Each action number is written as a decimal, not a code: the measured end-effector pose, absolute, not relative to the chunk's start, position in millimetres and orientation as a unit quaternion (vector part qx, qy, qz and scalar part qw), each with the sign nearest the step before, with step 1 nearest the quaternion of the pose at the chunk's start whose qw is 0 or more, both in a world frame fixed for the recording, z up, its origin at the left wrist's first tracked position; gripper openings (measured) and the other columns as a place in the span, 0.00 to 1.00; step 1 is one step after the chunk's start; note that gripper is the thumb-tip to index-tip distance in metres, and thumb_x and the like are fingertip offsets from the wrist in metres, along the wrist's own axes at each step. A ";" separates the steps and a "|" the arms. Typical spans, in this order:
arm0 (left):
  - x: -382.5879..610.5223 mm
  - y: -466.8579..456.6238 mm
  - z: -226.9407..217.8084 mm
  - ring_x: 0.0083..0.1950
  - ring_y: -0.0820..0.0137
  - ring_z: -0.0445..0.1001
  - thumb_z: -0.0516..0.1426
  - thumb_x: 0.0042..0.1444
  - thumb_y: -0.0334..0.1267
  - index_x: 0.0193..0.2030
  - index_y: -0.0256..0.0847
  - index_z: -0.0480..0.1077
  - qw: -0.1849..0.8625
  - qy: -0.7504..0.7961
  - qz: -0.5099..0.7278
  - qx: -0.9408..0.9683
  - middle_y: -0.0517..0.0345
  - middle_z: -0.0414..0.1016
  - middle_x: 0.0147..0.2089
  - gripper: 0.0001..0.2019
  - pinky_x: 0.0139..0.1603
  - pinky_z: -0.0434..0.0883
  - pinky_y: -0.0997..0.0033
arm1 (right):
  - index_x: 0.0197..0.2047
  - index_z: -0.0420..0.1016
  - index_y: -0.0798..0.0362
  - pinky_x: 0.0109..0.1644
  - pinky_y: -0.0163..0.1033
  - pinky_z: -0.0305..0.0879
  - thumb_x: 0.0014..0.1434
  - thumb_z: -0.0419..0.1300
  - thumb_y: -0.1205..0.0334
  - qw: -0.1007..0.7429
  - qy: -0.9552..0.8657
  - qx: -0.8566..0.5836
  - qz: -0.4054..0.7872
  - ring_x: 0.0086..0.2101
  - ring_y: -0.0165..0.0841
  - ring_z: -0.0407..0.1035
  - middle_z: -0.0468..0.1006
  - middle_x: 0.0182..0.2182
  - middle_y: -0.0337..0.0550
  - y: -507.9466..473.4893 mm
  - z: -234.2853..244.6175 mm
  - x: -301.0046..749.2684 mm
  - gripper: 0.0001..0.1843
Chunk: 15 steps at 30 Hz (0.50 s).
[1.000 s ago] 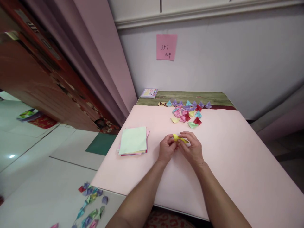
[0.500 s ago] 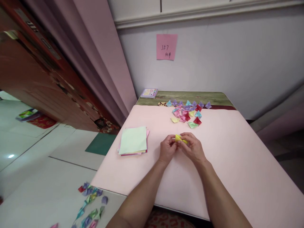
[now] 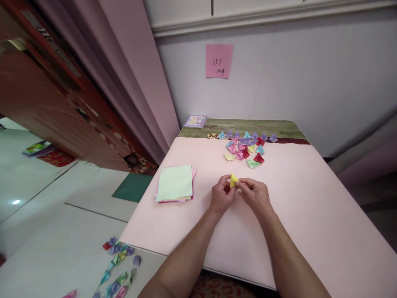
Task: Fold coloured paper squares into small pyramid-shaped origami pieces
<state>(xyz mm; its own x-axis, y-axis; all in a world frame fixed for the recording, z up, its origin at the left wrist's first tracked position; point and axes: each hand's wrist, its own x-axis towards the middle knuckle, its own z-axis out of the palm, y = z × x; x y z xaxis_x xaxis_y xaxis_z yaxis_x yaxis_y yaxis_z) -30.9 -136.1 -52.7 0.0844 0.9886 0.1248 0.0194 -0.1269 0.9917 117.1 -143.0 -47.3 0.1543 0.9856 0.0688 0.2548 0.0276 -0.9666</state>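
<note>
A small folded piece of yellow paper (image 3: 233,180) is held up between my two hands above the pink tabletop (image 3: 297,198). My left hand (image 3: 221,194) pinches its left side, with fingers curled. My right hand (image 3: 254,193) grips its right edge between thumb and forefinger. The paper shows a pointed, triangular shape, and its lower part is hidden by my fingers. Beyond my hands lies a cluster of folded paper boats (image 3: 245,145) in purple, pink, red, blue, yellow and green. Left of my hands is a stack of square paper sheets (image 3: 175,183), light green on top.
A small pile of cards (image 3: 196,121) sits at the table's far left corner. More folded papers (image 3: 119,260) lie on the floor (image 3: 77,231) left of the table. A pink note (image 3: 218,61) is stuck to the wall. A curtain (image 3: 145,74) hangs at the left.
The yellow paper has turned from lying slanted to standing with its point up. My right hand's fingers have shifted down to its edge; my left hand still pinches it.
</note>
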 end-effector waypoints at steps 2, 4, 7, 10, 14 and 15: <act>-33.9 -134.8 -49.8 0.24 0.74 0.69 0.64 0.51 0.45 0.56 0.40 0.67 0.567 0.398 0.490 0.529 0.63 0.71 0.28 0.26 0.26 0.66 0.76 | 0.35 0.81 0.52 0.24 0.35 0.57 0.53 0.67 0.46 0.497 -0.497 -0.531 0.473 0.20 0.29 0.61 0.70 0.19 0.36 -142.7 -42.7 116.7 0.17; -36.8 -133.5 -47.7 0.23 0.74 0.69 0.62 0.53 0.49 0.57 0.37 0.66 0.638 0.351 0.474 0.495 0.62 0.71 0.27 0.28 0.23 0.66 0.75 | 0.36 0.79 0.52 0.26 0.36 0.59 0.54 0.66 0.46 0.495 -0.490 -0.479 0.534 0.23 0.31 0.64 0.73 0.22 0.38 -143.2 -37.3 116.4 0.17; -39.2 -132.0 -46.5 0.22 0.73 0.70 0.57 0.58 0.53 0.51 0.35 0.69 0.679 0.328 0.478 0.450 0.60 0.71 0.25 0.23 0.22 0.65 0.75 | 0.36 0.78 0.52 0.27 0.34 0.59 0.56 0.65 0.47 0.492 -0.477 -0.430 0.588 0.24 0.30 0.64 0.72 0.22 0.37 -144.3 -33.2 116.8 0.16; -40.5 -130.5 -45.8 0.22 0.74 0.70 0.59 0.56 0.51 0.44 0.36 0.70 0.696 0.328 0.483 0.420 0.60 0.72 0.25 0.19 0.22 0.65 0.75 | 0.34 0.76 0.53 0.23 0.32 0.51 0.55 0.66 0.47 0.492 -0.456 -0.422 0.610 0.21 0.25 0.56 0.67 0.20 0.34 -144.3 -35.4 119.4 0.16; -44.1 -129.6 -42.7 0.21 0.75 0.69 0.65 0.49 0.47 0.37 0.36 0.70 0.732 0.325 0.439 0.408 0.60 0.73 0.24 0.17 0.21 0.64 0.76 | 0.29 0.72 0.53 0.22 0.32 0.43 0.55 0.67 0.47 0.463 -0.438 -0.408 0.653 0.19 0.23 0.49 0.62 0.17 0.32 -143.2 -38.9 125.6 0.18; -45.1 -129.8 -41.6 0.20 0.76 0.68 0.66 0.48 0.46 0.37 0.36 0.70 0.747 0.318 0.422 0.404 0.61 0.72 0.24 0.17 0.21 0.63 0.77 | 0.28 0.72 0.53 0.22 0.32 0.41 0.55 0.67 0.47 0.452 -0.434 -0.402 0.668 0.18 0.23 0.48 0.61 0.17 0.32 -143.1 -38.9 126.8 0.18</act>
